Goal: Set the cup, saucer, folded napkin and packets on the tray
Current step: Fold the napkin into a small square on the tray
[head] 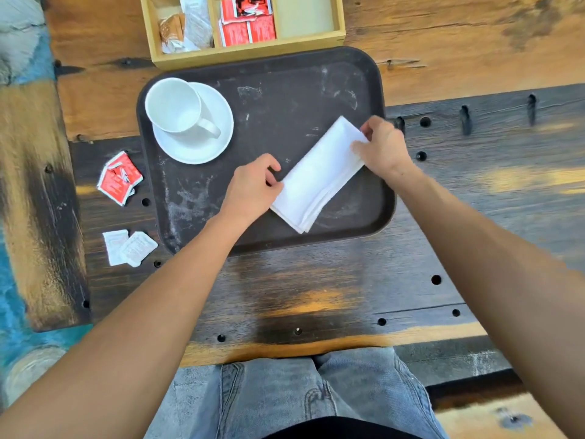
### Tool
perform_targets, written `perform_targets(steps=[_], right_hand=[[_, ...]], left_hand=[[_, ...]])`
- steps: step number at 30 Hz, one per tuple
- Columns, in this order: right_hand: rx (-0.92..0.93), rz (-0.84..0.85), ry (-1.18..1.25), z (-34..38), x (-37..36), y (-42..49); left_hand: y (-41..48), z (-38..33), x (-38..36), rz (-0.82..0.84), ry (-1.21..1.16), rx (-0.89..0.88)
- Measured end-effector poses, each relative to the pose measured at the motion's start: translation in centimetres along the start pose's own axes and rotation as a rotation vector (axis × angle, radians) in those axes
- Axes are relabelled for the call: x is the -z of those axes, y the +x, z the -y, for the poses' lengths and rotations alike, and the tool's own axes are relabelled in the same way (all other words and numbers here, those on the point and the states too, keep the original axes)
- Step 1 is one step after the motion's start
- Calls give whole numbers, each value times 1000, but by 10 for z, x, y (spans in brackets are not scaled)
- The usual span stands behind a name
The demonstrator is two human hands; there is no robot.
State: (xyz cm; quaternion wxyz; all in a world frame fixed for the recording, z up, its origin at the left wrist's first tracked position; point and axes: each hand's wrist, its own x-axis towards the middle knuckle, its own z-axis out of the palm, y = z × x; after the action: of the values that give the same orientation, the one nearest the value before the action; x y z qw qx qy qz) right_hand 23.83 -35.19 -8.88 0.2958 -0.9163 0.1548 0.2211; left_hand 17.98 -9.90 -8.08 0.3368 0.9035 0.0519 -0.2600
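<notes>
Nearest the camera: denim-clad lap at 6 o'clock, forearms rising over it toward the dark tray [364, 77]. Far left, off the tray at 9 o'clock: red packets [119, 178]; white packets [128, 248] at 8 o'clock on the wooden table [316, 280]. On the tray at 10 o'clock: cup [174, 106] upright on saucer [218, 134], handle toward 4 o'clock. Left hand [251, 188] pinching the near-left edge of the folded napkin [316, 175]; right hand [384, 147] pinching its far-right end. Napkin flat on the tray at centre-right, long axis 7 to 1 o'clock, one hand at each end. Judgement: napkin about placed; packets outstanding, lying left of the tray, left hand nearer. Fingertips partly hidden under cloth; packet print illegible; wooden box [247, 53] at 12 o'clock cut off by the frame.
</notes>
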Motion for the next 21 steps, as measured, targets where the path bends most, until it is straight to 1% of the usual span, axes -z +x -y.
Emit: perform_targets(steps=[2, 4, 7, 10, 12, 14, 16, 18, 21], right_hand=[[85, 40, -35, 12, 6, 19], [165, 90, -83, 23, 9, 33], [262, 157, -104, 35, 12, 46], [353, 194, -90, 42, 15, 50], [409, 199, -46, 43, 17, 51], [446, 205, 7, 42, 20, 51], [442, 232, 87, 38, 23, 50], [371, 244, 207, 33, 24, 47], [123, 231, 389, 22, 16, 35]], left_hand=[[0, -7, -2, 93, 16, -3], [0, -11, -4, 129, 25, -10], [13, -14, -6, 55, -9, -21], [37, -22, -2, -40, -215, 45], [57, -32, 3, -25, -377, 74], [73, -43, 10, 20, -484, 69], [87, -53, 18, 54, -525, 57], [97, -59, 24, 75, -517, 19], [103, -64, 30, 69, -466, -6]])
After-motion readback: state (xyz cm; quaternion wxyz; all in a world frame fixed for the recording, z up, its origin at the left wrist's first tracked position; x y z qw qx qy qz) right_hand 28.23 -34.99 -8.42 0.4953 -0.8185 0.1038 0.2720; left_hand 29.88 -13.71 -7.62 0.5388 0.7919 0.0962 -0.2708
